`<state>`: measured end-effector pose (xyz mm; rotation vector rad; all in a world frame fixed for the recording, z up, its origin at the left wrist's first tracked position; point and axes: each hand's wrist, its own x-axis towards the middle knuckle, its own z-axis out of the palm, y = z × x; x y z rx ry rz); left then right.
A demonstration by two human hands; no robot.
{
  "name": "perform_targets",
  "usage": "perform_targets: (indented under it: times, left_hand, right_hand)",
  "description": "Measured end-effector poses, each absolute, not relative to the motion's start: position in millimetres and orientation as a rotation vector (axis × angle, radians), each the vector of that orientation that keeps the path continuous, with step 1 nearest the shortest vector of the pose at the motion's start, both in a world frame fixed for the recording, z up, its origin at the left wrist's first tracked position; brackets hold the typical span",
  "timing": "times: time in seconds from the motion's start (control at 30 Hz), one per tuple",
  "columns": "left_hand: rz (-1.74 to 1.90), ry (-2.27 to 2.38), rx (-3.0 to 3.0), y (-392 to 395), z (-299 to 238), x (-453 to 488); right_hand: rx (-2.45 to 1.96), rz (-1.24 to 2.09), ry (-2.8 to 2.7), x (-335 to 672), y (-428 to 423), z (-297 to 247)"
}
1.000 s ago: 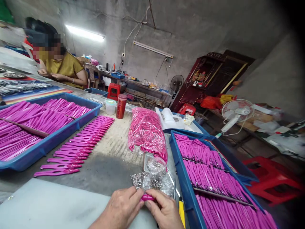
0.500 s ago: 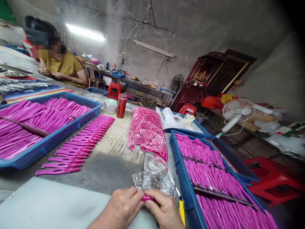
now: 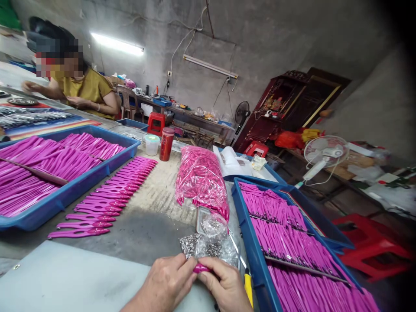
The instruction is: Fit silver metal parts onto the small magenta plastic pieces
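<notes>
Both of my hands meet at the bottom middle, over the edge of a pale sheet (image 3: 81, 277). Between the fingertips of my left hand (image 3: 165, 277) and right hand (image 3: 224, 284) is a small glossy pink piece (image 3: 201, 268); the fingers hide most of it, so its full shape cannot be made out. Just beyond my fingers lie clear plastic bags of small metal pins (image 3: 212, 249). To the left, pink tweezer-like tools (image 3: 97, 212) with darker pink tips lie in a slanting row. A large clear bag of pink pieces (image 3: 202, 175) stands behind the pins.
A blue tray (image 3: 121, 157) at left and another blue tray (image 3: 235, 190) at right hold many pink parts. A yellow-handled tool (image 3: 248, 288) lies beside my right hand. Farther back are a red bottle (image 3: 167, 145) and lidded tub (image 3: 151, 146). Another person (image 3: 87, 89) sits at far left.
My hands hold nearly the same place and the same pink piece. The person at far left has reached one hand out to the left.
</notes>
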<state>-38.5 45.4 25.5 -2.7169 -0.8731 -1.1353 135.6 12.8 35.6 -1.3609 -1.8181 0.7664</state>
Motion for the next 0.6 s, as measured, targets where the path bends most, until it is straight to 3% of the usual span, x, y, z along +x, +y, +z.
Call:
perform_targets:
  times: [0.6]
  left_hand:
    - [-1.088,-0.903,-2.743,45.0,20.1,-37.7]
  right_hand:
    - [-1.359,0.802,-1.848,140.4,14.9,29.7]
